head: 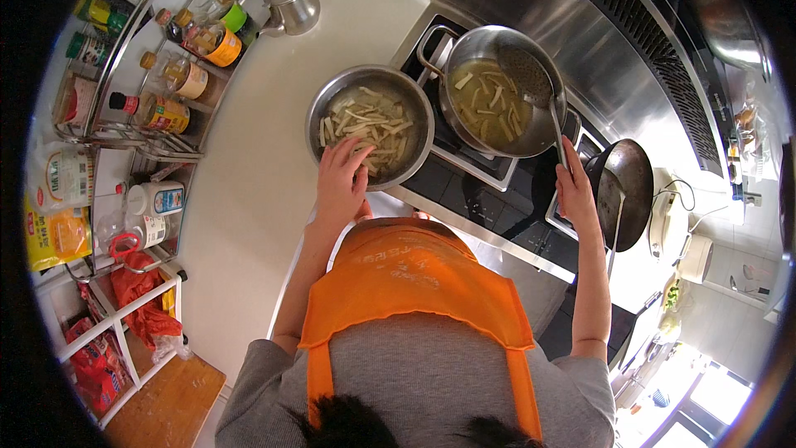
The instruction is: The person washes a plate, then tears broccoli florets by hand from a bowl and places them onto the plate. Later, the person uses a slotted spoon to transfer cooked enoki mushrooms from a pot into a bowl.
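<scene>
My left hand (341,177) is over the near-left rim of a stainless steel bowl (424,137). Its fingers are slightly apart with nothing visible in them; their underside is hidden. Pale cut strips of food (373,121) lie in liquid inside the bowl. My right hand (573,190) grips the metal handle of a perforated skimmer (525,71). The skimmer's head rests inside a steel pot (542,137), against its far right wall. Yellowish liquid with similar pale strips (491,96) fills the pot's bottom. The pot stands on a black gas stove (485,199).
A dark wok (634,199) with a long-handled utensil sits on the right burner. Left of the bowl runs a pale countertop (249,155). Racks of seasoning bottles (177,74) line its left side, near a metal kettle (291,3). A range hood (653,62) overhangs the stove.
</scene>
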Motion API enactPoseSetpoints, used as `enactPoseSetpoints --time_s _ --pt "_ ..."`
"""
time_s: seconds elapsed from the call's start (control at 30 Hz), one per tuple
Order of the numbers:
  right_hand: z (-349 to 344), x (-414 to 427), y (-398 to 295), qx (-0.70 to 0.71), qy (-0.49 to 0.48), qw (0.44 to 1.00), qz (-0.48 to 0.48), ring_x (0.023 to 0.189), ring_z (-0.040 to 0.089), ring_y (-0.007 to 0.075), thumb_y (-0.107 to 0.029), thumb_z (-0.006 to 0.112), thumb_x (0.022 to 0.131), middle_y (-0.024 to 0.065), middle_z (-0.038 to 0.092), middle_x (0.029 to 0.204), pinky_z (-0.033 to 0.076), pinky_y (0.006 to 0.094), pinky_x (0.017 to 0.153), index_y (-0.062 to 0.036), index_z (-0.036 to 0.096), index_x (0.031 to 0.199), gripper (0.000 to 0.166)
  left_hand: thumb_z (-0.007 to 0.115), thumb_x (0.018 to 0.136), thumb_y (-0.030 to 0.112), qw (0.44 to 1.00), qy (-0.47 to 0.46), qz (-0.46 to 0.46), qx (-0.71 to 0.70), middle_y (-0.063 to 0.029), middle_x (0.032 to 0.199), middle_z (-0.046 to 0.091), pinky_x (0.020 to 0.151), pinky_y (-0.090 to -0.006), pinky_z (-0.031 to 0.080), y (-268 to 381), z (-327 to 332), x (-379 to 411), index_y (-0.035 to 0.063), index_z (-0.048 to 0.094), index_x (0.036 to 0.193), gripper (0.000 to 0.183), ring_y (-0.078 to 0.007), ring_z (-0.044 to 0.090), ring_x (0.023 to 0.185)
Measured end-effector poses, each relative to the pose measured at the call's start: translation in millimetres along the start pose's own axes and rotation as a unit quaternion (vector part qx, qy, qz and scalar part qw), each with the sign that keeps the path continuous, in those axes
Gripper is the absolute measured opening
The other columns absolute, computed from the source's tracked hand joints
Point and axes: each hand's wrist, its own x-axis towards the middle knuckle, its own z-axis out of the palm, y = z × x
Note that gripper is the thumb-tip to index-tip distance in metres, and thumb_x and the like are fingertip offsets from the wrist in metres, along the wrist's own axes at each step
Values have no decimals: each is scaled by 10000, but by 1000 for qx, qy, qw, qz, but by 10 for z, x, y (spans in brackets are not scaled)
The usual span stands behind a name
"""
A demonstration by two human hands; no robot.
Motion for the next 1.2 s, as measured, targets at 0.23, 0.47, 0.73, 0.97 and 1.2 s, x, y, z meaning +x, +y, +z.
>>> enactPoseSetpoints --time_s 0.23,0.47,0.73,0.97,1.2 --pt "170 -32 -240 413 -132 888 155 373 359 68 -189 413 1033 -12 418 645 305 214 322 -208 300 1526 506 568 875 88 1000 6 -2 17 -146 1339 538 1122 -528 303 -11 15 -23 117 620 1247 377 -352 462 1274" --pt "150 -149 -114 719 -242 616 212 368 334 43 -181 365 1051 -6 386 672 264 190 311 -190 301 1515 469 567 875 87 1000 6 1 18 -146 1345 533 1122 -527 303 -3 1 6 115 616 1249 378 -355 464 1271" --pt "73 -427 -161 696 -206 675 131 371 366 24 -177 338 1056 4 408 677 322 176 308 -165 296 1515 461 569 874 86 1000 -5 5 19 -147 1349 530 1125 -519 303 27 12 12 111 619 1245 375 -351 465 1272" --pt "54 -454 -110 696 -182 684 125 369 369 27 -171 337 1055 6 414 678 306 178 305 -167 298 1515 462 571 878 90 1000 -3 17 13 -146 1348 535 1127 -516 301 55 10 56 113 627 1240 367 -354 468 1271" --pt "30 -438 -154 686 -165 696 134 367 356 33 -175 327 1059 5 406 673 299 182 302 -170 297 1516 458 579 875 87 1000 -2 18 15 -146 1344 538 1125 -518 305 28 21 48 116 627 1242 371 -351 468 1275"
